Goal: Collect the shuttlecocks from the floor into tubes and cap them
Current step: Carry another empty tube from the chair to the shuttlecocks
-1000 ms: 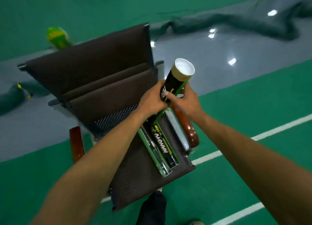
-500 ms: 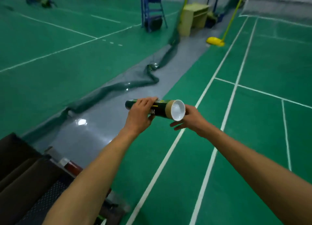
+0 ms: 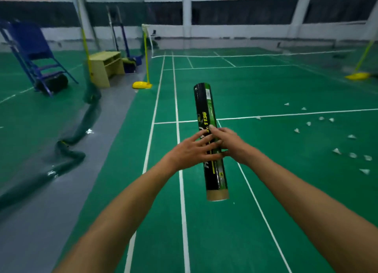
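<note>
Tube [image 3: 206, 109] was horizontal half a second ago, now near upright at frame centre, cardboard end down. Right hand [image 3: 230, 144] curls round its middle; left hand [image 3: 191, 151] lays spread, straightish fingers on it. Shuttlecocks [image 3: 336, 151] scattered on green court floor [image 3: 266, 84], right side. Grey strip [image 3: 61, 190] left; blue umpire chair [image 3: 32, 47] and wooden desk [image 3: 105, 64] upper left.

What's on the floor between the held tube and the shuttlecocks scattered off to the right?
In the head view, only green court floor crossed by white lines separates the tube from the shuttlecocks.
</note>
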Demonstrator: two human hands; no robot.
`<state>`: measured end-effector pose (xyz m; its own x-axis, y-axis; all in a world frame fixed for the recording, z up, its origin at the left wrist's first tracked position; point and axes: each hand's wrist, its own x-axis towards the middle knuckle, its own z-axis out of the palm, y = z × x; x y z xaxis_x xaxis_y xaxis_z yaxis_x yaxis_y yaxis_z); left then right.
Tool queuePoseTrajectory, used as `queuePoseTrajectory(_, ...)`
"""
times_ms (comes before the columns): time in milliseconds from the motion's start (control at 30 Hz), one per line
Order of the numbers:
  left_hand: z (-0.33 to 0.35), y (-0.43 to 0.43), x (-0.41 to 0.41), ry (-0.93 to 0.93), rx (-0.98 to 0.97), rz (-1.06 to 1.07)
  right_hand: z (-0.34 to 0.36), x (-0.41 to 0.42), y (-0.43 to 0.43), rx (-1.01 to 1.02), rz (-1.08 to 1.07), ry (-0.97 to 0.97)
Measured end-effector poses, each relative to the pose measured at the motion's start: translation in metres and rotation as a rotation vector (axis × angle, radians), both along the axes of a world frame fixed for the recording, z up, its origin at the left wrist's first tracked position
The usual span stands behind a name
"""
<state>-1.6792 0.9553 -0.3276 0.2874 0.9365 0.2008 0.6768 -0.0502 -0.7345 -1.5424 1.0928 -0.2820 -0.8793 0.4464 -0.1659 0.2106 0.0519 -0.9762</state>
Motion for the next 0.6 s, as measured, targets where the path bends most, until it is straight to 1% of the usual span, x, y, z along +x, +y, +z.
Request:
queuePoseTrajectory(67,0.008,0.053,-0.008,0.074,-0.036,-0.092,0.012,-0.008,0.048,0.005,-0.136,0.041)
queuePoseTrajectory(133,0.016,0.103,-0.020,0.113,-0.024,-0.184,0.023,-0.023,0.099,0.028,-0.260,0.075)
queuePoseTrajectory(200,0.026,0.154,-0.040,0.158,-0.023,-0.259,0.035,-0.039,0.147,0.052,-0.317,0.081)
queuePoseTrajectory(333,0.053,0.248,-0.084,0.190,0.017,-0.334,0.065,-0.077,0.228,0.119,-0.414,0.106)
queuePoseTrajectory(400,0.069,0.287,-0.110,0.224,0.056,-0.347,0.077,-0.095,0.265,0.173,-0.520,0.169)
queuePoseTrajectory(433,0.076,0.306,-0.124,0.200,0.082,-0.344,0.079,-0.102,0.284,0.206,-0.575,0.192)
queuePoseTrajectory(500,0.084,0.341,-0.146,0.019,0.149,-0.317,0.082,-0.110,0.315,0.285,-0.659,0.200)
queuePoseTrajectory(533,0.084,0.358,-0.154,-0.114,0.188,-0.303,0.080,-0.112,0.332,0.333,-0.688,0.191)
queuePoseTrajectory(600,0.090,0.397,-0.161,-0.456,0.257,-0.295,0.079,-0.114,0.365,0.410,-0.732,0.163)
